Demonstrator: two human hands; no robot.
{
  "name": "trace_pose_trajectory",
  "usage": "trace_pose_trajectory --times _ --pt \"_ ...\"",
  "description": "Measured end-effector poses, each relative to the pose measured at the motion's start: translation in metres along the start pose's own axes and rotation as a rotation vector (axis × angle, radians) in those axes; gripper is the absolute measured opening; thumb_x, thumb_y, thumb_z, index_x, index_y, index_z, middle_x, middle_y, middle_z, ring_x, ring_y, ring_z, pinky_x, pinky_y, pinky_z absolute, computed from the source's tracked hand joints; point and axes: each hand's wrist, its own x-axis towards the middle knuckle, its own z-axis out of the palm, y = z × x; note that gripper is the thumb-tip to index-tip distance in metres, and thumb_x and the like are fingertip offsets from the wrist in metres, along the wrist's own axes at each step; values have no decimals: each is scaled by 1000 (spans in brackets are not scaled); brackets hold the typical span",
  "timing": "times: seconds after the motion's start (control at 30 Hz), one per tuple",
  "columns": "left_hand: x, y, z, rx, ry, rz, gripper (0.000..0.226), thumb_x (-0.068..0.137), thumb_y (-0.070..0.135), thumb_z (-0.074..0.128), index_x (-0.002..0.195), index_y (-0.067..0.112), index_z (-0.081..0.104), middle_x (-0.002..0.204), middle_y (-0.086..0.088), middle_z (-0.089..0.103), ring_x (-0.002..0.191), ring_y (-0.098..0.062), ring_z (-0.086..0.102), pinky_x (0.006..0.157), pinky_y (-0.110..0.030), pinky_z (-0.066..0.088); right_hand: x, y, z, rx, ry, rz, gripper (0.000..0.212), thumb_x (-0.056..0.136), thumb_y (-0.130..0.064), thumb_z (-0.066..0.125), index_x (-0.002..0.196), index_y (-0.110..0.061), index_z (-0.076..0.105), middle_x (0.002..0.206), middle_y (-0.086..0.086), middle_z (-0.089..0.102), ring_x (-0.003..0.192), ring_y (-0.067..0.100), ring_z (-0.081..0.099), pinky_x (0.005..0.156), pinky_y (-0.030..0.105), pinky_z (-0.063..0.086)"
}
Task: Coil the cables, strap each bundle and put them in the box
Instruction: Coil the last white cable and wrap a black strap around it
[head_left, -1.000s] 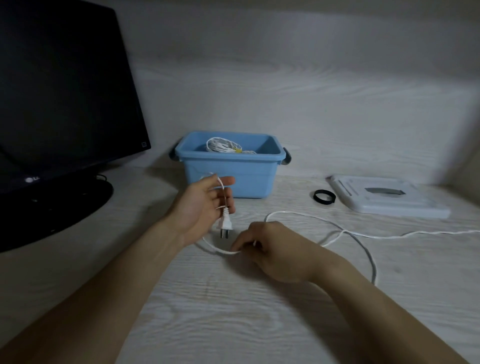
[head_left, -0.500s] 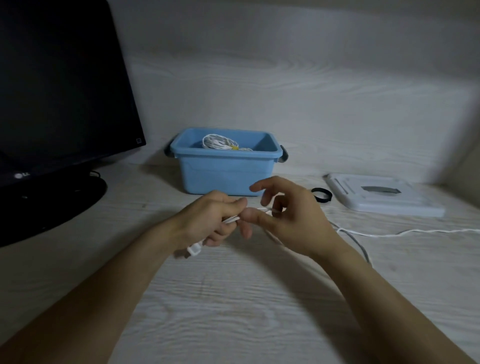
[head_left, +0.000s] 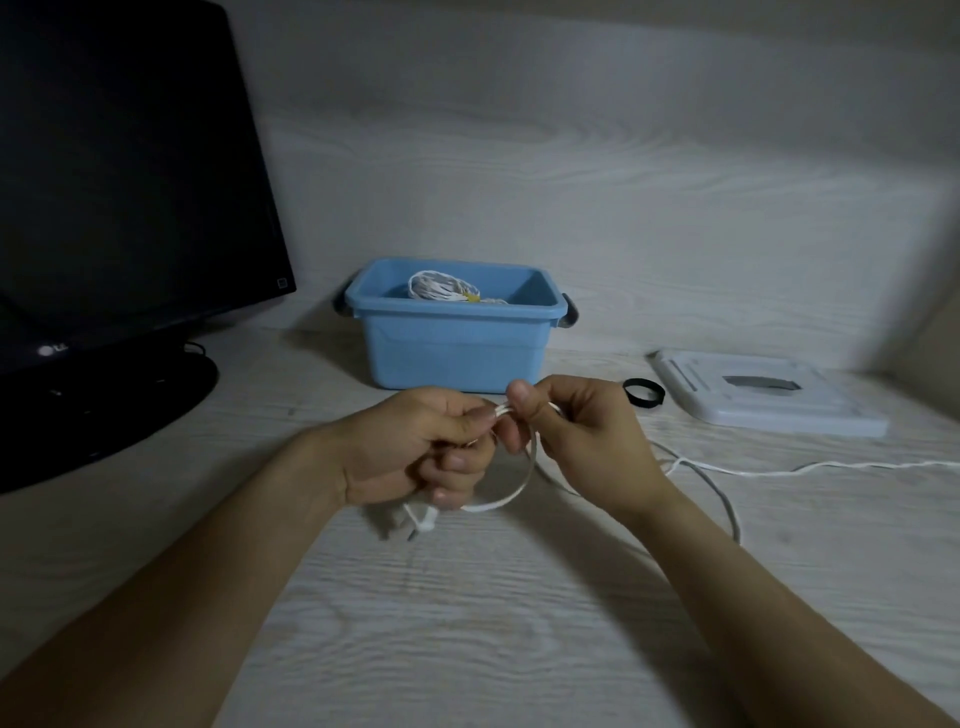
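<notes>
cable (head_left: 511, 491) loops between left hand (head_left: 410, 449) and right hand (head_left: 582, 434), both hands pinching it

The left hand (head_left: 415, 452) hid where the white cable (head_left: 511, 493) ran through its curled fingers; the plug (head_left: 423, 522) below it was blurred. Right of the right hand (head_left: 582, 441), the cable left the frame's edge. Beyond both hands, the box (head_left: 452, 348) wall concealed most of the coiled bundle (head_left: 441, 286).
</notes>
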Motion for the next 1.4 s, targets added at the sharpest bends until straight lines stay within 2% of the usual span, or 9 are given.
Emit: trace_pose_trajectory --times 0.17,0.33,0.43,0.6,0.7,0.83,1.03,1.23,1.4 --pt "-1 1 -4 -61 -42 -44 15 95 21 45 88 9 50 61 0 37 42 -5 25 41 -19 28 3 4 5 1 181 -66 32 91 -32 63 74 -8 71 66 9 70 61 34 57 63 35 46" --pt "4 -2 -1 -19 -4 39 8 89 11 45 85 6 49 67 -5 49 55 -14 46 60 -29 47 4 4 4 35 275 -63 30 96 -22 61 74 -4 70 58 1 64 53 6 51 57 15 41" --pt "7 -4 -1 -77 108 120 4 88 8 48 84 8 48 54 0 42 44 -12 41 51 -27 45 5 7 2 17 265 5 34 91 -34 63 76 -5 71 54 -5 59 46 2 45 51 12 35" --pt "9 4 -16 -467 332 346 19 94 12 36 86 10 53 48 10 29 31 -1 23 35 -18 17 9 12 -9 -139 138 124 15 92 -27 69 81 -17 68 68 -6 63 45 2 49 51 15 38" --pt "6 13 -28 -666 499 503 19 94 12 37 87 9 54 50 9 29 35 -4 23 37 -18 22 7 20 -11 -334 6 129 4 96 -25 64 95 -22 67 78 -2 65 47 5 52 53 24 41" --pt "-2 23 -41 -876 657 636 32 98 21 39 69 11 48 55 4 31 43 -9 25 49 -22 28 2 20 -4 -454 -56 89 12 101 -25 53 111 -23 61 75 -5 65 58 9 60 55 12 39" --pt "-6 22 -52 -1050 705 696 37 97 17 33 60 17 32 53 3 30 41 -11 25 45 -22 28 2 21 4 -639 -203 51 14 97 -18 60 99 -29 67 72 -11 61 63 -1 58 60 11 39" --pt "9 21 -45 -766 844 628 30 98 -5 26 82 7 48 65 -1 46 50 -8 44 54 -21 44 -10 11 17 -572 -592 54 25 91 -18 66 111 -32 73 76 -19 65 71 -3 60 76 17 49" --pt "15 15 -33 -397 931 619 32 89 -24 37 97 0 56 83 -10 63 71 -15 66 73 -28 60 -13 3 25 -422 -612 16 29 92 -8 63 115 -21 74 72 -29 64 66 -5 58 69 6 38"
